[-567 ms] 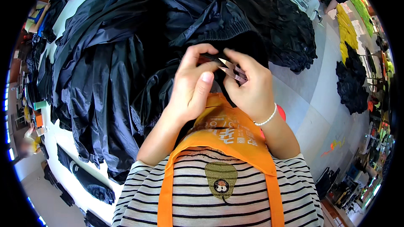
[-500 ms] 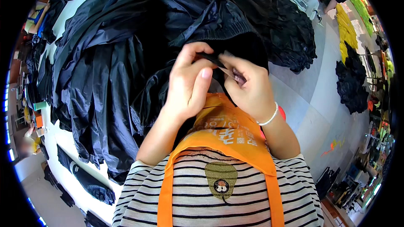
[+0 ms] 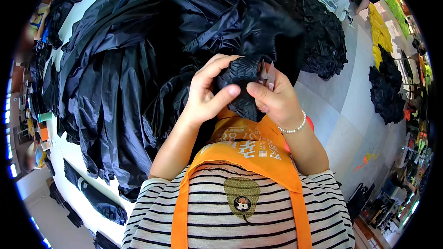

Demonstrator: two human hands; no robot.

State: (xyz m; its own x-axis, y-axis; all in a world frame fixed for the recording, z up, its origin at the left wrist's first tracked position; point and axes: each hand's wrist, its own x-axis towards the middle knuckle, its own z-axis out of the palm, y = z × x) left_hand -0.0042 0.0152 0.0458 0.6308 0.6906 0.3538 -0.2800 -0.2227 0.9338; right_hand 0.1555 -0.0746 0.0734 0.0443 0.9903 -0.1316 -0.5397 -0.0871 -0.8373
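- Workroom, grey tiled floor (image 3: 327, 124) to the right of the big black garment pile (image 3: 110, 92); white bench (image 3: 64, 152) shows along the pile's left side. All places below are relative to that pile.
- Black gathered cuff (image 3: 240, 80): at the pile's near right edge, between both hands, ribbing bunched up.
- Left hand (image 3: 207, 92): near side of pile. Grip curled round the cuff's left side, thumb in front, fingers behind.
- Right hand (image 3: 274, 99): just right of the left one, same side of pile. Grip narrow, thumb pressed on the cuff's right edge, small metal snips (image 3: 266, 76) also held in it. Snip tips point away from the wearer, slightly apart.
- White plastic crate (image 3: 340, 3): past the pile's far right, slotted wall. Black cloth at its near edge; can't tell if inside or draped over. Rest of contents unclear.
- Small green (image 3: 44, 116) and orange (image 3: 43, 132) blocky items: left of pile. Too small to tell if they're containers.
- Yellow cloth (image 3: 380, 27) and black cloth heap (image 3: 386, 92): on the floor, well right of pile.
- Orange apron (image 3: 230, 152): on the wearer, near side of pile.
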